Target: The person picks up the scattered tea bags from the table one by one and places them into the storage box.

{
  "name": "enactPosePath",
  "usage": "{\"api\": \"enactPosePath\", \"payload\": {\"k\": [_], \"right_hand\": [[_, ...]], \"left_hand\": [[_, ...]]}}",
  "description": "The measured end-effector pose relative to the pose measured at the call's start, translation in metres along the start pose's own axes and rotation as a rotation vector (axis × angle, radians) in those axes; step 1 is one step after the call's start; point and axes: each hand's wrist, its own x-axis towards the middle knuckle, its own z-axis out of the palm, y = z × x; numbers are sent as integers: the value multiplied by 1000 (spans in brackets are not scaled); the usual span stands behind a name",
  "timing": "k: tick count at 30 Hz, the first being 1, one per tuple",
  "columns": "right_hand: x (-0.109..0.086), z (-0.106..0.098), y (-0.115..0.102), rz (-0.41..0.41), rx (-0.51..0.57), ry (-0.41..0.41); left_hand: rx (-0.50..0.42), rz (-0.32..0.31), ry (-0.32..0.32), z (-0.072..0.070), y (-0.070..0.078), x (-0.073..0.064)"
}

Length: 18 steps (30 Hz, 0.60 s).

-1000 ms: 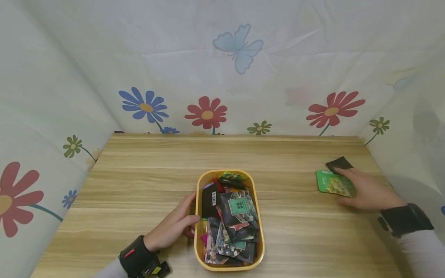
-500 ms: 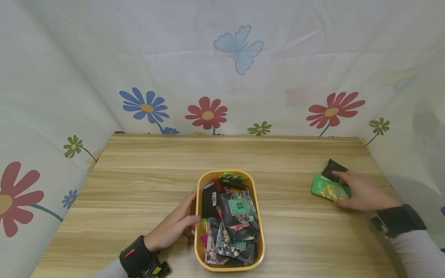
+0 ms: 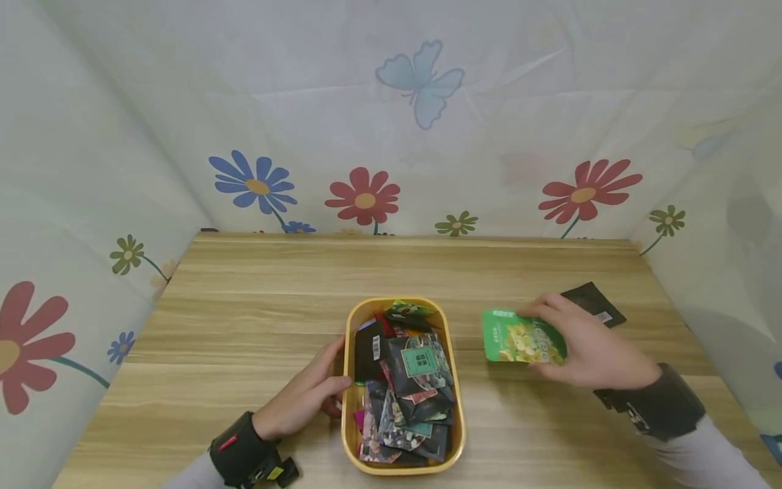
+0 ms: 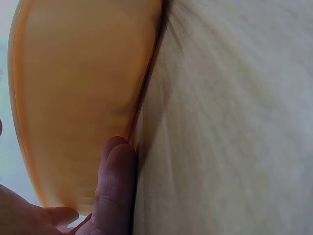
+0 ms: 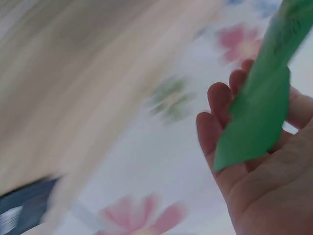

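A yellow plastic basket (image 3: 349, 339) holds a pile of small, mostly dark printed packets (image 3: 421, 367). My left hand (image 3: 308, 397) rests against its left outer wall, the thumb touching the rim; in the left wrist view a fairly straight finger (image 4: 115, 181) lies low along the orange-looking wall. To the right of the basket, my right hand (image 3: 586, 343) pinches a green packet (image 3: 519, 337) with a yellow food picture, lifted off the table. The packet's blurred green side (image 5: 259, 117) faces the right wrist camera. Behind this hand a black packet (image 3: 592, 303) lies on the table.
The wood-grain table (image 3: 275, 272) extends to a white cloth backdrop (image 3: 293, 81) printed with flowers and a butterfly. Similar cloth hangs at the left and right sides.
My right hand has moved left toward the basket with the green packet, parting it from the black packet, which stays on the table's right side. The left hand and basket keep their places.
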Motion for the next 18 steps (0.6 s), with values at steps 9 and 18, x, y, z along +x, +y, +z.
{"api": "enactPosePath", "payload": {"k": [9,18], "right_hand": [[32,-8,-104,-187,169,-17],[45,-5,-154,-253,192,-47]], "left_hand": [[10,22,-14,-2,2,-1],[10,9,2,-1,-2,1]]}}
